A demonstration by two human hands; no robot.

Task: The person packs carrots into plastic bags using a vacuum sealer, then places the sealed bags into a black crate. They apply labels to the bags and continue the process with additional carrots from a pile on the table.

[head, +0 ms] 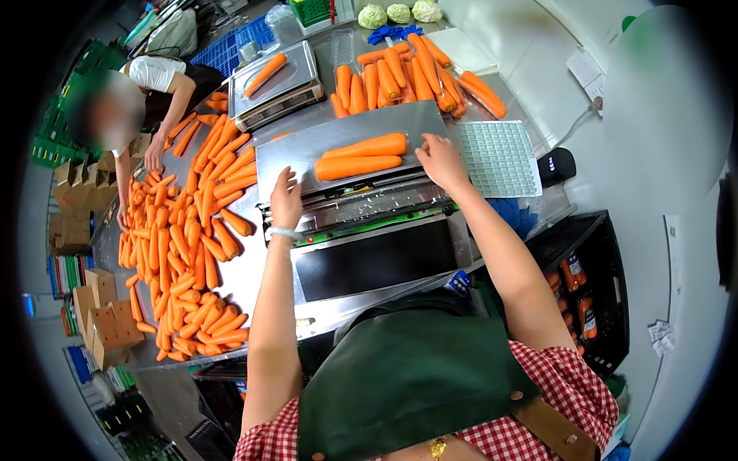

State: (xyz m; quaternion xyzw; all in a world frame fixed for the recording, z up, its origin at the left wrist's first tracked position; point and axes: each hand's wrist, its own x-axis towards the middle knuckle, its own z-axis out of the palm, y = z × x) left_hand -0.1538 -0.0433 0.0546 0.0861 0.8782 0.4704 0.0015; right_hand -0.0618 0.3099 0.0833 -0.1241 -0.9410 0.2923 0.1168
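Note:
Two large carrots (pixel 360 155) lie side by side on the flat metal top of a film-wrapping machine (pixel 288 155). My left hand (pixel 286 199) is just left of them, over the machine's front left part, with nothing visible in it. To the right of the carrots is my right hand (pixel 444 164), its thumb and fingers apart near the plate's right edge. Whether clear film runs between my hands cannot be made out. Below the carrots run the machine's roller slot and a green strip, with a dark flat panel (pixel 375 259) nearer me.
Loose carrots (pixel 173 248) are heaped on the steel table at left, where a co-worker's hand (pixel 154 154) reaches in. Behind stand a scale (pixel 277 80) bearing one carrot and wrapped carrots (pixel 398 75). A label sheet (pixel 499 155) and black crate (pixel 605 311) are at right.

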